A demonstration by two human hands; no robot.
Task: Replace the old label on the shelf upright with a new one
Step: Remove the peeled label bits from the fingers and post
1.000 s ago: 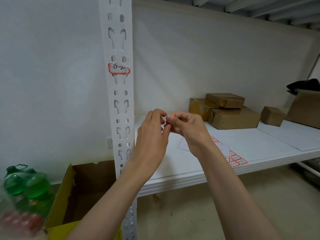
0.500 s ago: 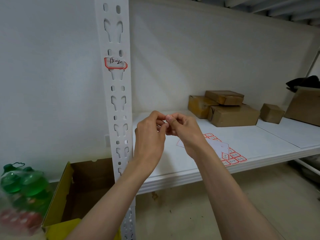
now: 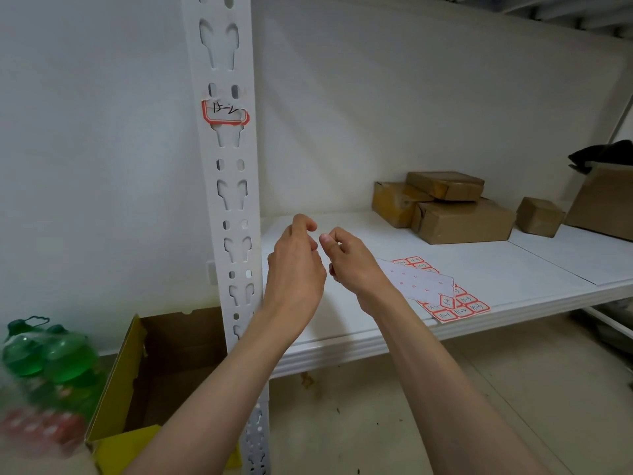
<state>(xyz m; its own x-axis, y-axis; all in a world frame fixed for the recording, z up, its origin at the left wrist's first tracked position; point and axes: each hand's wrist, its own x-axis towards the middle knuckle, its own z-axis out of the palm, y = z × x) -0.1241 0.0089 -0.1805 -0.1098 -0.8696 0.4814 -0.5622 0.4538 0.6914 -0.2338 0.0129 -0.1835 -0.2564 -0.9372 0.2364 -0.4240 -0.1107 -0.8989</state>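
A white slotted shelf upright (image 3: 236,200) stands left of centre. High on it sticks a red-bordered label (image 3: 224,113) with black handwriting, its right end reaching the upright's edge. My left hand (image 3: 294,269) and my right hand (image 3: 352,265) hover side by side over the white shelf board (image 3: 513,269), well below the label and just right of the upright. The left fingers are curled loosely with a gap at the tips. My right thumb presses against the forefinger, and I see nothing between them. A sheet of red-bordered labels (image 3: 445,299) lies on the board, partly behind my right wrist.
Several brown cardboard parcels (image 3: 459,214) sit at the back of the shelf, with a larger box (image 3: 603,204) at the right. Below left stand an open yellow-lined carton (image 3: 144,371) and shrink-wrapped green bottles (image 3: 51,358). The floor is bare concrete.
My fingertips were pinched together in front of me. They have now come apart, and both hands sit slightly lower. The label on the upright has not changed.
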